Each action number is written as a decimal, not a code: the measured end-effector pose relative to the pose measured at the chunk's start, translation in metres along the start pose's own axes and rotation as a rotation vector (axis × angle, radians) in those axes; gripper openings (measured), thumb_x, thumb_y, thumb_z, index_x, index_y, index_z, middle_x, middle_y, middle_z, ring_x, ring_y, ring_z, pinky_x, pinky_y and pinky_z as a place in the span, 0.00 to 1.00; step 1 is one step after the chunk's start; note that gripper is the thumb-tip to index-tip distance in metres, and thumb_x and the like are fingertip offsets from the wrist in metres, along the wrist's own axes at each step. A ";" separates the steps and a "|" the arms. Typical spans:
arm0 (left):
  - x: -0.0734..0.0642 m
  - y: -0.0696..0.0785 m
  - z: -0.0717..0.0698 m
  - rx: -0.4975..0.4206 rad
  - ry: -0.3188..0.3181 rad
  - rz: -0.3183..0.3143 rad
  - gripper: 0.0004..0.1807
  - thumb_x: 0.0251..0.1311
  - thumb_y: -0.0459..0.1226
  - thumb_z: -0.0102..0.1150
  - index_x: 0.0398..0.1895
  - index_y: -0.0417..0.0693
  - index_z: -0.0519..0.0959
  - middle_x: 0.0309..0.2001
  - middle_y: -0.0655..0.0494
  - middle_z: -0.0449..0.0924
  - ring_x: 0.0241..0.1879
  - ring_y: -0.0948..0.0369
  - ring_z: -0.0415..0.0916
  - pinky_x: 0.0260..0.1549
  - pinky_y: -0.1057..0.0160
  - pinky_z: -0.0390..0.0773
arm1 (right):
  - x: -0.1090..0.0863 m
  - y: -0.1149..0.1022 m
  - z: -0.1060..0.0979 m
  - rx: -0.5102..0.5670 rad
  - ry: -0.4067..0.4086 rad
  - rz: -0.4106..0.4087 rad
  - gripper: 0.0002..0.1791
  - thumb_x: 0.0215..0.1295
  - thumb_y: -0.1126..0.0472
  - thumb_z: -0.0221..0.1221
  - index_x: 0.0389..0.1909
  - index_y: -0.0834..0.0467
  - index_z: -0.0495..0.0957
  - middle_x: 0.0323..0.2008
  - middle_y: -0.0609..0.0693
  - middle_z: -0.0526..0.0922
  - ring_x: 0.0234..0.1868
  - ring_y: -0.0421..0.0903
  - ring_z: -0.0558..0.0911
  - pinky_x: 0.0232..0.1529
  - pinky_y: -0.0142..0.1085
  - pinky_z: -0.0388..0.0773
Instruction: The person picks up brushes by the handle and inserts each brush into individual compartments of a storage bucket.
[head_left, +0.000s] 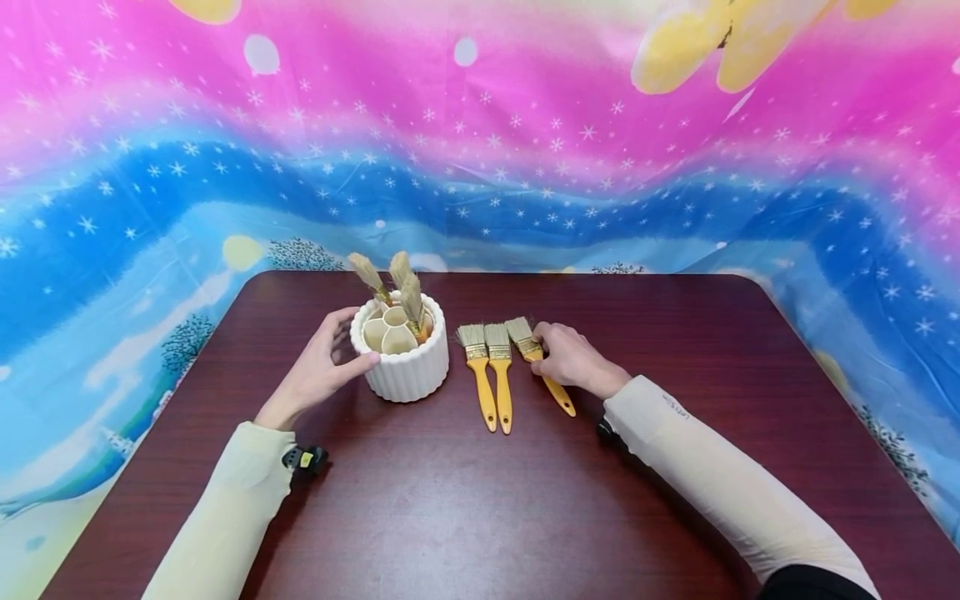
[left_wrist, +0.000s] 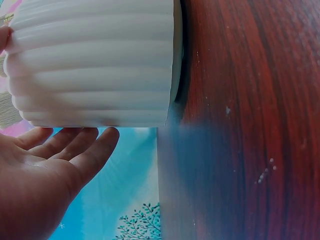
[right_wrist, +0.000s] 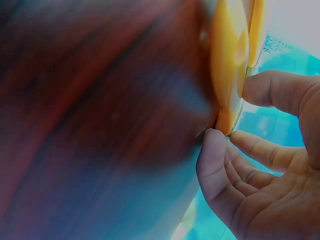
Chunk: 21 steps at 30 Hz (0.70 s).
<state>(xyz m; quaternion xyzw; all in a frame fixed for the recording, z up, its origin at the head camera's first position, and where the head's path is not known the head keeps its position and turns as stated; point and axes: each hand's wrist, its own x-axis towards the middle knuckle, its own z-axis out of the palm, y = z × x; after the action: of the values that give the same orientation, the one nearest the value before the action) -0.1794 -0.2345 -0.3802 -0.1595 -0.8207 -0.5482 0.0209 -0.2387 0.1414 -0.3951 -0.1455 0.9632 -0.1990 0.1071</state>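
A white fluted brush holder [head_left: 408,375] with round compartments stands on the table, three paintbrushes [head_left: 411,296] in it, bristles up. Against its left side rest the fingers of my left hand [head_left: 318,367], while the thumb lies on the front rim; the left wrist view shows the fingertips [left_wrist: 107,137] at the ribbed wall. To the right, my right hand [head_left: 573,354] pinches a yellow-handled paintbrush [head_left: 558,393] near its metal band. That brush lies slanted, and the right wrist view shows thumb and fingers on either side of its handle [right_wrist: 229,55].
Two more yellow-handled paintbrushes [head_left: 482,392] lie side by side between the holder and my right hand, bristles away from me. The dark wood table [head_left: 450,508] ends at a back edge before a colourful printed cloth [head_left: 495,192].
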 end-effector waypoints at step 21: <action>-0.001 0.001 0.000 -0.007 0.000 -0.003 0.41 0.57 0.36 0.66 0.70 0.43 0.54 0.67 0.42 0.61 0.64 0.48 0.61 0.61 0.42 0.62 | 0.011 -0.005 -0.002 -0.053 0.003 0.055 0.21 0.59 0.48 0.65 0.42 0.59 0.73 0.30 0.54 0.73 0.25 0.49 0.71 0.24 0.38 0.67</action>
<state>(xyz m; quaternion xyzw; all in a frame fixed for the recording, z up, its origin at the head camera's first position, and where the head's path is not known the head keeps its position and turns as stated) -0.1781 -0.2340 -0.3791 -0.1581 -0.8192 -0.5510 0.0197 -0.2481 0.1339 -0.3930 -0.1215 0.9719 -0.1708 0.1073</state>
